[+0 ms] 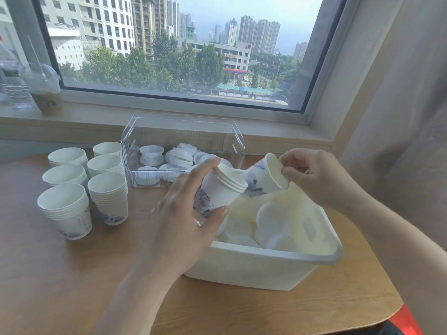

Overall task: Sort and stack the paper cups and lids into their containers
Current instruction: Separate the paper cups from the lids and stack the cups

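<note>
My left hand (186,213) grips a short nested stack of paper cups (221,189), tilted with its mouths toward the right. My right hand (312,175) pinches the rim of a single paper cup (266,176) with a blue-grey print; its base points at the open mouth of the stack, close to it. Both are above the white plastic bin (266,264), which holds loose white lids (271,223). A clear container (135,143) behind holds several white lids (182,153). Several stacks of paper cups (108,197) stand on the table at the left.
A wooden table (72,274) carries everything. On the windowsill at the far left stand a drink cup with a domed lid and straw (47,93) and a clear water bottle (12,78). A curtain (399,117) hangs at the right.
</note>
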A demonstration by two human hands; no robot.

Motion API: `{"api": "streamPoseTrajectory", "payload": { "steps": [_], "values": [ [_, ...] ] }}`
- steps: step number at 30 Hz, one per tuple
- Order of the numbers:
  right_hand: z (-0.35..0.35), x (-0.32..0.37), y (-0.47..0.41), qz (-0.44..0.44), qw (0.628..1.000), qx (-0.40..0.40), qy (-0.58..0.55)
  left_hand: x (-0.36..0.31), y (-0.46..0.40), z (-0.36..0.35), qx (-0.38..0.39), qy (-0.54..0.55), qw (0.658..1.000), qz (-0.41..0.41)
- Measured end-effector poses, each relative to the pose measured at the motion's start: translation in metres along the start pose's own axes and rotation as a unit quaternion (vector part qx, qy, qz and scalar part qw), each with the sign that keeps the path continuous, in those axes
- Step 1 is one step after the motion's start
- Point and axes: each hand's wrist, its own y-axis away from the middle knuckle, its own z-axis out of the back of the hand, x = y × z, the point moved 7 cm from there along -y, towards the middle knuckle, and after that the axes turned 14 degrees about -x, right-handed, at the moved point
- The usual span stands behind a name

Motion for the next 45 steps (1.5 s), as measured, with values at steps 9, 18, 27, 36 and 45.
{"api": "streamPoseTrajectory", "payload": {
  "steps": [9, 18, 27, 36, 45],
  "values": [
    [0.013, 0.028, 0.000, -0.036, 0.980, -0.019, -0.193, -0.005, 0.000, 0.001, 0.003, -0.008, 1.000, -0.013],
    [-0.005, 0.057, 0.003, 0.013, 0.981, 0.022, -0.190, -0.003, 0.000, 0.003, -0.022, 0.016, 0.999, -0.026],
    [-0.020, 0.081, 0.002, 0.033, 0.977, 0.046, -0.206, -0.005, -0.004, 0.013, -0.069, 0.045, 0.996, -0.037],
    [-0.037, 0.121, 0.003, 0.078, 0.975, 0.072, -0.195, 0.007, -0.009, 0.038, -0.114, 0.048, 0.992, -0.021],
    [-0.080, 0.186, 0.000, 0.121, 0.964, 0.122, -0.204, 0.041, -0.013, 0.082, -0.183, -0.002, 0.983, -0.001]
  ]
}}
